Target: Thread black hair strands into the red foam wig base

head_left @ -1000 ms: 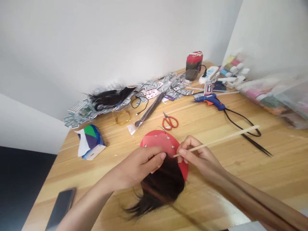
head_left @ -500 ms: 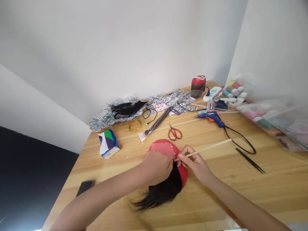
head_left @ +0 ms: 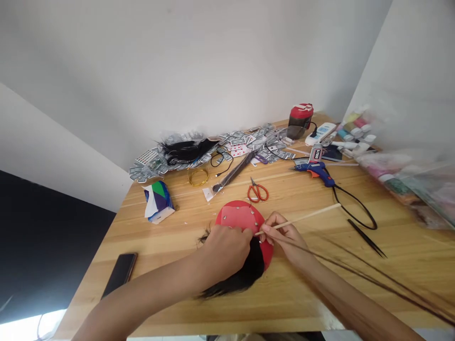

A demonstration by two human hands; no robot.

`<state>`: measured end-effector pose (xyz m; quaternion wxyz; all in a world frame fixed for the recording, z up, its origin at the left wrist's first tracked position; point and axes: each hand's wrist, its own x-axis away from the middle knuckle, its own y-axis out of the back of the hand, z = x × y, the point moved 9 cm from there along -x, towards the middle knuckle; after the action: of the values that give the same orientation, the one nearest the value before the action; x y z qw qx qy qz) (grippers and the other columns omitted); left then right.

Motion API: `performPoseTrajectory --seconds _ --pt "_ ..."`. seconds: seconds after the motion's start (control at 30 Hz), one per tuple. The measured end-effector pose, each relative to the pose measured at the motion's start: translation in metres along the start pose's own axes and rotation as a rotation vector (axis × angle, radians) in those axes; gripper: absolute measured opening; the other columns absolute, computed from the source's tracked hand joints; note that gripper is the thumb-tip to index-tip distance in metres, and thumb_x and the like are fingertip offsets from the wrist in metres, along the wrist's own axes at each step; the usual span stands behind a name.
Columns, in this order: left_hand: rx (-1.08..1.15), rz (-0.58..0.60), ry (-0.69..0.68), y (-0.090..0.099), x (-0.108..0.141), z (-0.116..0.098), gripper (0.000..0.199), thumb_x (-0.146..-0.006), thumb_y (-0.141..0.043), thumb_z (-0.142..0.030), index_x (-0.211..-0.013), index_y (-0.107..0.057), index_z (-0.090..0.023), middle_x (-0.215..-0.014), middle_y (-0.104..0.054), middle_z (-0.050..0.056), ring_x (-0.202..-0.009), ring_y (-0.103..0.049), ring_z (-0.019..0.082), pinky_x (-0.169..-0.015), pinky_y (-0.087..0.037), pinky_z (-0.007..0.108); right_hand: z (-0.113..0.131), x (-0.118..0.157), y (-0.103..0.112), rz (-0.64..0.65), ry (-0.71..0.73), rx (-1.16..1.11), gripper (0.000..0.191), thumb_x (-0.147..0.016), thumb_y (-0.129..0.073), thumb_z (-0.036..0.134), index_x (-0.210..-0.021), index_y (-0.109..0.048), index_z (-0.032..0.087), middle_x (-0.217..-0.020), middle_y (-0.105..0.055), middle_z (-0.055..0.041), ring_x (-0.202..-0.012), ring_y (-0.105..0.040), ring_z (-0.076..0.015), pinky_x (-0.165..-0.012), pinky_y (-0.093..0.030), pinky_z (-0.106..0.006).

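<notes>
A red round piece (head_left: 232,215) lies on the wooden table, with small metal-looking bits along a paler panel on it. Black hair (head_left: 254,265) spreads over its lower part toward the table's front edge. My left hand (head_left: 229,248) is closed at the hair's upper edge; its fingertips are turned away, so what they pinch is hidden. Between the thumb and fingers of my right hand (head_left: 282,234) is a thin wooden stick (head_left: 309,215), its lower tip touching near my left fingertips. Blurred dark strands (head_left: 369,277) cross in front of my right forearm.
Red-handled scissors (head_left: 258,190) lie just beyond the red piece. To the right are a blue glue gun (head_left: 314,171) with its cable and black tweezers (head_left: 367,238). A tissue pack (head_left: 159,202) and phone (head_left: 120,273) are at left. Scattered cards (head_left: 238,142) line the wall.
The view has shifted slightly, showing more of the phone and the table's front edge. Dark strands have come into view at lower right. Both hands keep their holds at the red piece.
</notes>
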<state>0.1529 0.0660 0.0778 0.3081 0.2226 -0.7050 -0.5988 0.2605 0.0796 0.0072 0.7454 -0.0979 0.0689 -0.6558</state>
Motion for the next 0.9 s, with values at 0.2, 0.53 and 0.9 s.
performPoseTrajectory --seconds 0.2,0.53,0.9 --pt "-0.025 0.02 -0.094 -0.002 0.015 -0.002 0.018 -0.091 -0.048 -0.007 -0.091 -0.064 -0.016 -0.079 -0.067 0.007 -0.059 -0.062 0.021 -0.048 -0.041 0.028 -0.004 -0.001 0.001 0.016 -0.048 -0.004 0.047 -0.085 -0.073 0.064 -0.074 -0.058 0.021 -0.064 -0.068 -0.0012 -0.056 -0.052 -0.0142 -0.056 -0.04 -0.028" --pt "0.334 -0.205 -0.321 0.001 0.031 0.013 0.029 -0.102 -0.037 -0.015 -0.085 -0.06 -0.019 -0.13 -0.071 0.012 -0.086 -0.073 0.018 -0.074 -0.055 0.029 -0.007 0.001 0.002 -0.013 -0.105 -0.024 0.045 -0.088 -0.072 0.062 -0.076 -0.059 0.021 -0.066 -0.068 -0.0009 -0.057 -0.054 -0.0141 -0.057 -0.04 -0.027" --pt "0.718 -0.284 -0.319 -0.001 0.022 0.03 0.019 -0.102 -0.045 -0.015 -0.096 -0.063 -0.019 -0.11 -0.077 0.009 -0.09 -0.074 0.015 -0.076 -0.052 0.023 0.005 0.015 -0.002 -0.068 -0.015 -0.052 0.028 -0.095 -0.072 0.046 -0.086 -0.06 0.022 -0.085 -0.065 -0.0013 -0.076 -0.064 -0.0158 -0.072 -0.051 -0.028"
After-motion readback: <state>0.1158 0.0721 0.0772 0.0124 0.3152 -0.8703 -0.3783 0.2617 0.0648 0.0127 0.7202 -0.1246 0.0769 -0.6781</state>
